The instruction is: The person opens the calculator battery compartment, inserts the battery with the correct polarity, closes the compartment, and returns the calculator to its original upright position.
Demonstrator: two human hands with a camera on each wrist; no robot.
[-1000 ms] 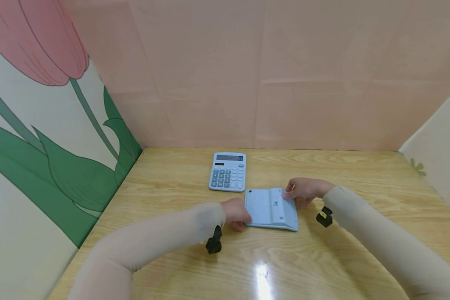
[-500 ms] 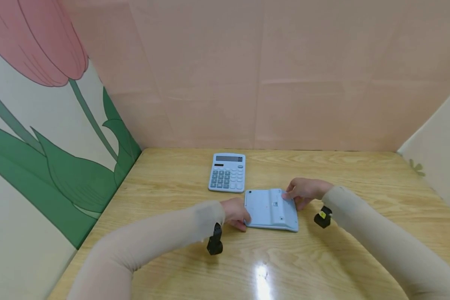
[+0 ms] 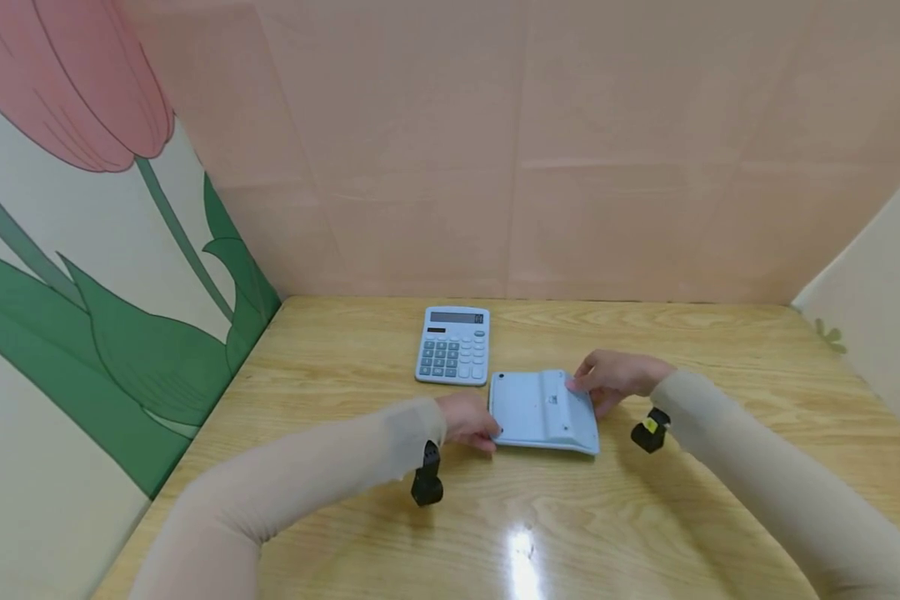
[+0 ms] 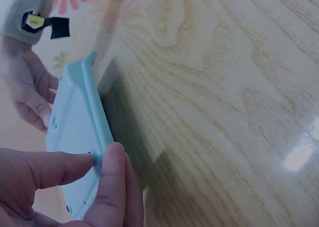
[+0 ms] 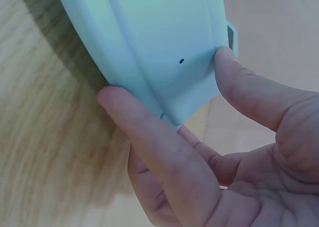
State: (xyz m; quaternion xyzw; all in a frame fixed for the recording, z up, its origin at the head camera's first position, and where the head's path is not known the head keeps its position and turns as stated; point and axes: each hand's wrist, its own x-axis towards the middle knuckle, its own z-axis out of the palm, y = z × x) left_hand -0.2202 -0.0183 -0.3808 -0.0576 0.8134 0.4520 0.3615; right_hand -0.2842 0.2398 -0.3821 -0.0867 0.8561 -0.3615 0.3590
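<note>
A light blue calculator (image 3: 525, 408) lies back side up between the two hands, its raised ridge and screw holes showing. The left hand (image 3: 468, 421) pinches its left edge, thumb on the back and fingers beneath, as the left wrist view shows on the calculator (image 4: 79, 122). At the opposite edge the right hand (image 3: 617, 379) grips it between thumb and fingers. In the left wrist view a gap and shadow separate it from the table. A second calculator (image 3: 453, 345) rests face up behind it, keys and display visible. The held one's keys are hidden.
The wooden table (image 3: 330, 350) carries both calculators. A pink backdrop (image 3: 510, 150) rises behind its far edge, and a tulip-patterned panel (image 3: 157, 350) stands on the left. Dark devices (image 3: 426, 479) are strapped to both wrists.
Both hands have raised the face-down calculator slightly and shifted it a little away from the person. The second calculator stays in place.
</note>
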